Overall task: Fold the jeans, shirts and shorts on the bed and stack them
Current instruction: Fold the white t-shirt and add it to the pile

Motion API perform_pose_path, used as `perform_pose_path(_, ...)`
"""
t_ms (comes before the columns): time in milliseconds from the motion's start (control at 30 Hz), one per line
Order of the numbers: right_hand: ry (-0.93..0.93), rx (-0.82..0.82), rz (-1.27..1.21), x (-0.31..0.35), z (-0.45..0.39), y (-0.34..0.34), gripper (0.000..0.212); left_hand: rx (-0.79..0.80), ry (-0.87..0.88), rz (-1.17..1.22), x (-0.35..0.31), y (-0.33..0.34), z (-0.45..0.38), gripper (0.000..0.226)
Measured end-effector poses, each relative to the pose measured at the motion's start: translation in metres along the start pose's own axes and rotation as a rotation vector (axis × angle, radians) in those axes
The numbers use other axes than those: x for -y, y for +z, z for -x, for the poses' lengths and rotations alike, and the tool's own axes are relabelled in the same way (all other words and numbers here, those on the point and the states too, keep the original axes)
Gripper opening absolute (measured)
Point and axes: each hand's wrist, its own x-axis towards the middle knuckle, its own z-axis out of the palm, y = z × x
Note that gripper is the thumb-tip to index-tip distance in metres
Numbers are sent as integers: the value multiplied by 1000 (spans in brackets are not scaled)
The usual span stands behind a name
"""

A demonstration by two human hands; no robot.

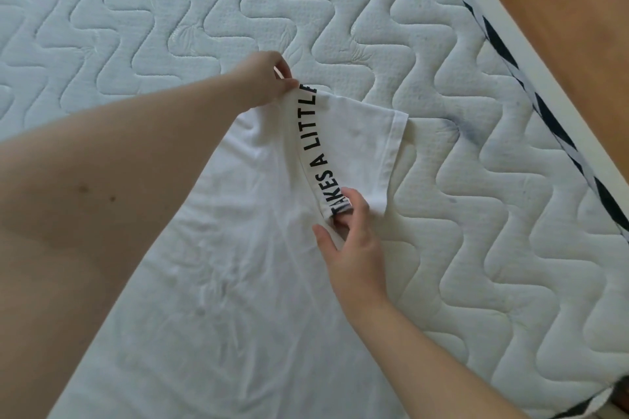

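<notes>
Across the quilted white bed (442,85), edged at the right by a dark-and-white striped border (503,44) with wooden floor (578,10) beyond, a white shirt (238,265) lies spread from the near left toward the centre. A fold along its right side is lifted, showing black lettering (321,160). The left hand (269,78) pinches the fold's far end and the right hand (350,231) pinches its near end beside the sleeve (371,143).

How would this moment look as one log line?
step: folding white shirt | left hand: pinches fold | right hand: pinches fold | on mattress
</notes>
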Motion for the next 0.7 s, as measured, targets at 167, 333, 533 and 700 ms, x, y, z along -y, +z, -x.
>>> perform_pose_path(167, -31, 67, 264, -4, -14, -4, 65, -91, 30, 40, -7, 6, 12, 23)
perform_pose_path(333, -61, -12, 583, -2, -17, -4, 45, -310, 186, -32, -20, 21, 49, 25)
perform_pose_path(533, -205, -183, 848, 3, -10, -4, 22, -372, 255, 11, -1, 55, 118, 30)
perform_pose_path(700, -313, -248, 828, 2, -9, 3, 17, -395, 191, 33, 14, 85, 159, 31)
